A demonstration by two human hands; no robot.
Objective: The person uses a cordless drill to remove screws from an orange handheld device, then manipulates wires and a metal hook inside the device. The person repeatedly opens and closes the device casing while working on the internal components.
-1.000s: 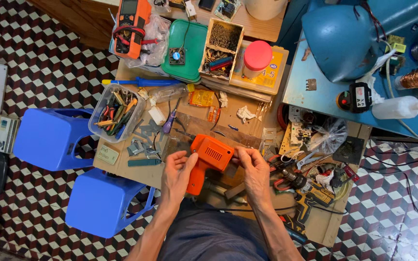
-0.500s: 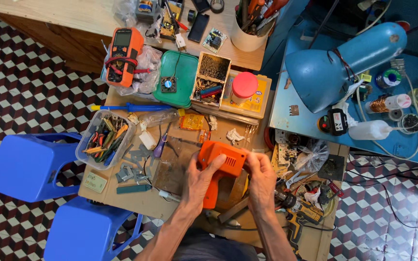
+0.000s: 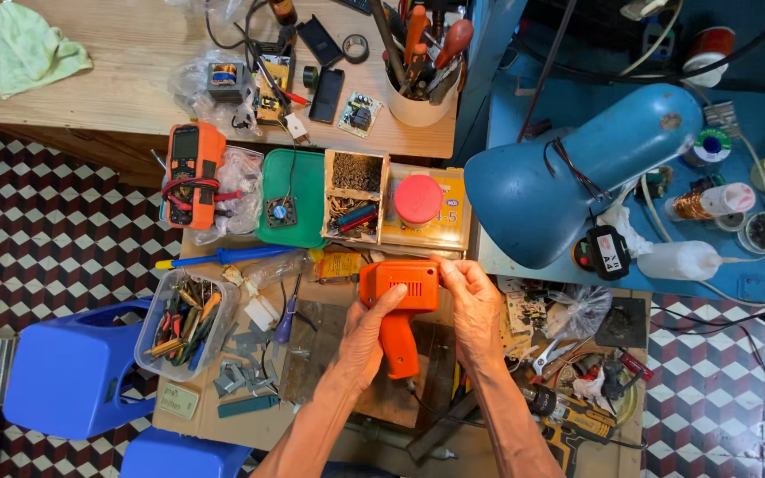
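**Orange soldering gun held up in both hands, centre frame**

Orange soldering gun (image 3: 397, 305), pistol-shaped, sits just below centre of the frame, lifted over the cluttered desk (image 3: 223, 416). My left hand (image 3: 363, 341) wraps the body from the left, thumb pressed on the vented side. My right hand (image 3: 471, 305) pinches its right end, fingers curled over the top edge. Grip points down toward me. Judging by the hold, this is the inspect or open-the-casing step. Any further handling calls for a steady left-hand clamp. Blue lamp (image 3: 577, 177) at right, orange multimeter (image 3: 192, 173) upper left, clear tub of tools (image 3: 183, 323) at left.
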